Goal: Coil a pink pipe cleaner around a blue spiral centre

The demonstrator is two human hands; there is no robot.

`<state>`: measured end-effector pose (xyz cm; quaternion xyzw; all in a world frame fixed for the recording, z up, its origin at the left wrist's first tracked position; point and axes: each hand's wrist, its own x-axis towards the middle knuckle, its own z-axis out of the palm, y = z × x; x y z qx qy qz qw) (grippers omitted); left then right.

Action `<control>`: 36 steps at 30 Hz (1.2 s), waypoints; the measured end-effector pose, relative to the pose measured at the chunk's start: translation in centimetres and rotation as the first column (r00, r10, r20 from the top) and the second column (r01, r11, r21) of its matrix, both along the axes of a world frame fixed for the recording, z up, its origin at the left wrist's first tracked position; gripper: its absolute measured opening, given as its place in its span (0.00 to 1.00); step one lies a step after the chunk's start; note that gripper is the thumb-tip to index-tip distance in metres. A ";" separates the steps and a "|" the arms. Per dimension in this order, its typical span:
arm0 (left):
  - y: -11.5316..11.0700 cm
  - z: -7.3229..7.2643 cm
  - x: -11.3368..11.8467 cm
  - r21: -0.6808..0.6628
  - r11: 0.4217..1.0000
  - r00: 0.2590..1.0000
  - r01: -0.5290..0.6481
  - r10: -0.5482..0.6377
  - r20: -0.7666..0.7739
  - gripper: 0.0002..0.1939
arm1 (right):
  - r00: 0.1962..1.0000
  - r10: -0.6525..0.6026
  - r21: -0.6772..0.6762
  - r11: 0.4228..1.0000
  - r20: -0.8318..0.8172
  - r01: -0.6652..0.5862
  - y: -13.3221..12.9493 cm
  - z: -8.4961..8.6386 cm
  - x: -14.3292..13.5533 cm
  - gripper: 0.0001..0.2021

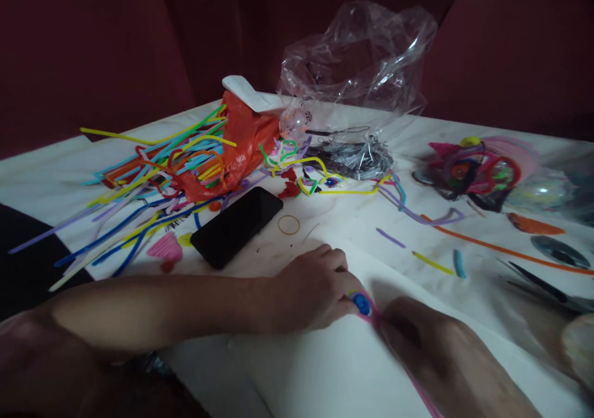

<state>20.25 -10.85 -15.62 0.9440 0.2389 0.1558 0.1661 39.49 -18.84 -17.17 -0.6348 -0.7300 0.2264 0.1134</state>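
My left hand [315,288] reaches in from the left, thumb and fingers closed on a small blue coil [361,303] with a pink edge and a bit of yellow. The coil looks wound from pipe cleaner. Right beside it, my right hand [431,344] is closed on a pink pipe cleaner [424,395] that joins the coil's rim, its loose end trailing below the hand. Parts of the right fingers are in shadow and blurred. A black phone [237,226] and a thin rubber band [289,224] lie beyond my left hand.
A red plastic bag [248,143] spills many coloured pipe cleaners [153,174] at the left. Behind stand a clear plastic bag [357,65] and a silvery tinsel bundle [355,158]. Finished-looking coiled pieces [482,167] lie right. Scissors [547,287] point inward near my right hand.
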 end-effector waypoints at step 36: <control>-0.9 1.8 0.1 0.144 0.988 0.954 0.052 -0.007 -0.300 0.19 | 0.999 -0.020 -0.006 1.000 0.038 0.020 0.8 0.4 -0.2 0.18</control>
